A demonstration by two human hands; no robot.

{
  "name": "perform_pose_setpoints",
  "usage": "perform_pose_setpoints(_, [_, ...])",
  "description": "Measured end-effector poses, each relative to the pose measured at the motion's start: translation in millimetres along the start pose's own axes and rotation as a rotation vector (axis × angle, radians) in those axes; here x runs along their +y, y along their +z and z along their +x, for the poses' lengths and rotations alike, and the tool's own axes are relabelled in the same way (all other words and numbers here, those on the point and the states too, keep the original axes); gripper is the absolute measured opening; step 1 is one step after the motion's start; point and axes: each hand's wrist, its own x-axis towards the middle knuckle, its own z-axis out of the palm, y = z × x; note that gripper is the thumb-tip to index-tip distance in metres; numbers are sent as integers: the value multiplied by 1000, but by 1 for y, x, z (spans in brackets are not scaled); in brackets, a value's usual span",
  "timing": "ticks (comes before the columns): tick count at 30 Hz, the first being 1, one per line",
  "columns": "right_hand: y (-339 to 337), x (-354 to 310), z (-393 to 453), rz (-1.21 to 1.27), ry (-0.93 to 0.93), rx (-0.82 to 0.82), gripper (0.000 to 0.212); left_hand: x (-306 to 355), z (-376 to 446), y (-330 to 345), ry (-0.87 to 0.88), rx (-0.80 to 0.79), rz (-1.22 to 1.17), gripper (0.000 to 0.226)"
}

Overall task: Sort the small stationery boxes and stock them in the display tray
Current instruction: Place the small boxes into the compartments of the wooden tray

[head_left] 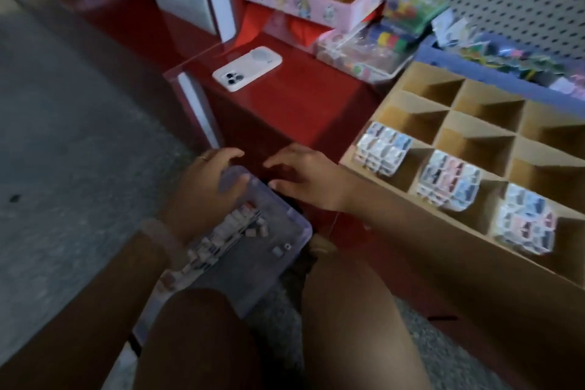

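A clear purple plastic bin point(269, 241) sits low between my knees and holds several small stationery boxes point(221, 237). My left hand point(207, 180) grips the bin's far left rim, fingers curled over it. My right hand point(304, 180) hovers at the bin's far right corner with fingers spread and nothing in it. To the right stands a cardboard display tray point(443, 133) with a grid of compartments. Three of its near compartments hold stacks of small patterned boxes point(383, 147), point(449, 180), point(525, 222). The frame is blurred.
A white phone point(247, 68) lies face down on the red shelf point(285, 98). Behind it are a pink box point(316, 0), clear packs of coloured goods point(364, 54) and a pegboard wall point(506, 3). Grey floor spreads to the left.
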Motion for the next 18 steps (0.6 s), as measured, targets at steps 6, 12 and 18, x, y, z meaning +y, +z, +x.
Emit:
perform_pose_setpoints(6, [88,40,52,56,102,-230,39,-113,-11,24,-286,-59,-19,68])
perform_pose_setpoints(12, [164,90,71,137,224,-417,45,-192,-14,100,-445,-209,-135,58])
perform_pose_setpoints(18, [214,125,72,233,363,-454,44,-236,1,183,-548,-392,-139,73])
